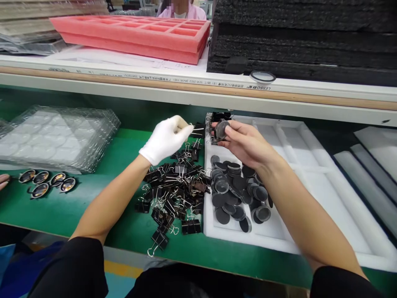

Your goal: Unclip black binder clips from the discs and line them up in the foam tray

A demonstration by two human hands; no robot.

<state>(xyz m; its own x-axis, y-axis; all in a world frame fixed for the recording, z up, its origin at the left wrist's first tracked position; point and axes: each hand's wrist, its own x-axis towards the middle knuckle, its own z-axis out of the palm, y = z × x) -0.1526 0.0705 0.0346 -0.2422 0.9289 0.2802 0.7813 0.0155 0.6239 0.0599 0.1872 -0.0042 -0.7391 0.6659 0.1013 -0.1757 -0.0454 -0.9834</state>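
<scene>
My left hand (169, 138), in a white glove, pinches the wire handle of a black binder clip (198, 130) beside the foam tray's upper left corner. Bare, my right hand (245, 140) holds a dark round disc (222, 129) between thumb and fingers, over the tray's left end. A large pile of black binder clips (176, 182) with silver handles lies on the green table below my left hand. Many dark round discs (232, 186) lie loosely heaped in the left compartment of the white foam tray (248, 239), under my right hand.
Clear plastic trays (58, 136) are stacked at the left, with several round lenses (40, 190) before them. Someone's fingers (3, 181) show at the left edge. A shelf (149, 89) holds pink foam (136, 35), black foam (297, 41) and a ring (262, 76). A person (182, 10) is behind.
</scene>
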